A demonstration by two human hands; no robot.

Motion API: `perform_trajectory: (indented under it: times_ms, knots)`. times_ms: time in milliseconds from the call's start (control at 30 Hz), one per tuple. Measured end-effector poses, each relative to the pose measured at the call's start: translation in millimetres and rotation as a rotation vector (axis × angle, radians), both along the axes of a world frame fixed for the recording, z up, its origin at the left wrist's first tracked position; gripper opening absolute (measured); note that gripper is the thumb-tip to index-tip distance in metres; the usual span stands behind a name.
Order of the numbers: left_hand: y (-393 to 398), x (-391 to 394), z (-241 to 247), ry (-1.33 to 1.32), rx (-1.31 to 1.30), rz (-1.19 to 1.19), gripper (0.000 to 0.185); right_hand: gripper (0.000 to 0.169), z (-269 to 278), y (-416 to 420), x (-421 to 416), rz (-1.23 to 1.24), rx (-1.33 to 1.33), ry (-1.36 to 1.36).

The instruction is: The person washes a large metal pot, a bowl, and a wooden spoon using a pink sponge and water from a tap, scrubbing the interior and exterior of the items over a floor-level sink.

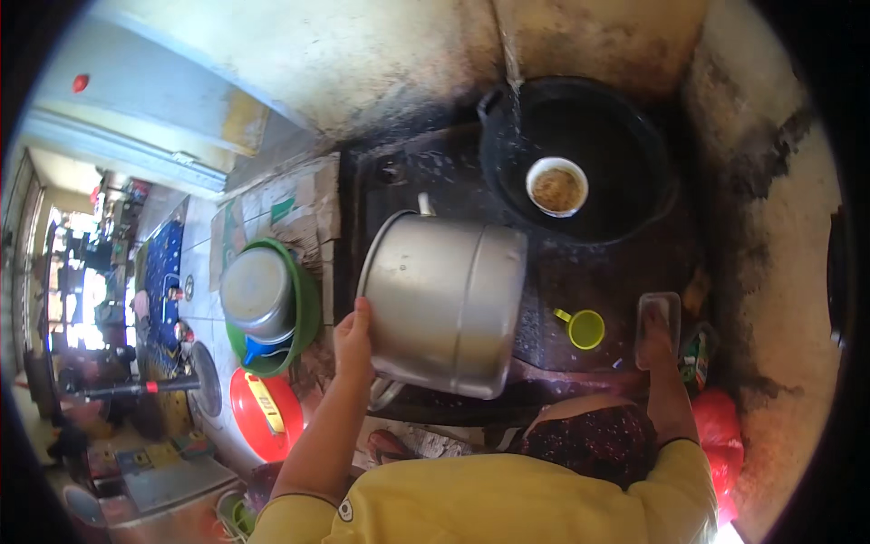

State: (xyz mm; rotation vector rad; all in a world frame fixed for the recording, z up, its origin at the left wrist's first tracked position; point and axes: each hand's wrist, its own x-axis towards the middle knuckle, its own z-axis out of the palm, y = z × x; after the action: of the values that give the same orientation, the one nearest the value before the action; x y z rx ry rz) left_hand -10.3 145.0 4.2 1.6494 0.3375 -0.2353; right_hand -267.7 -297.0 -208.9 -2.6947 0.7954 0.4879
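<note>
My left hand point(353, 340) grips the rim of a large metal pot point(435, 302), which lies tilted on its side, its mouth towards the left; its inside is hidden. At the right, my right hand point(656, 334) reaches into a clear rectangular plastic container point(671, 309); whether its fingers hold something there cannot be told. Between the pot and the container stands a yellow-green plastic cup with a handle point(586, 329). Beyond them, water runs from above into a large black basin point(639, 204), where a white bowl with brownish contents point(557, 187) sits.
A green basin point(309, 299) with an upturned metal pot point(255, 292) and a blue item stands at the left, near flattened cardboard point(316, 197). Below it is a red basin point(272, 415). Stained walls point(768, 272) border the dark wet floor; red plastic bags point(717, 435) lie at the right.
</note>
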Motion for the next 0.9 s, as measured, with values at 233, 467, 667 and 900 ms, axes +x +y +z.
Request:
perform_trajectory:
  times_ms: [233,467,667,900]
  knots:
    - [8,4,2,-0.009,0.230,-0.021,0.048,0.046,-54,-16,-30,-0.026,0.015,-0.260]
    - [25,-4,5,0.232,-0.120,0.071,0.052,0.057,-136,-61,-44,0.290,-0.160,-0.268]
    - [31,4,-7,0.348,-0.267,0.182,0.053,0.043,-147,-76,-46,0.430,-0.378,-0.366]
    - [18,1,13,0.053,-0.293,0.127,0.042,0.037,1,-48,1,-0.344,0.488,-0.570]
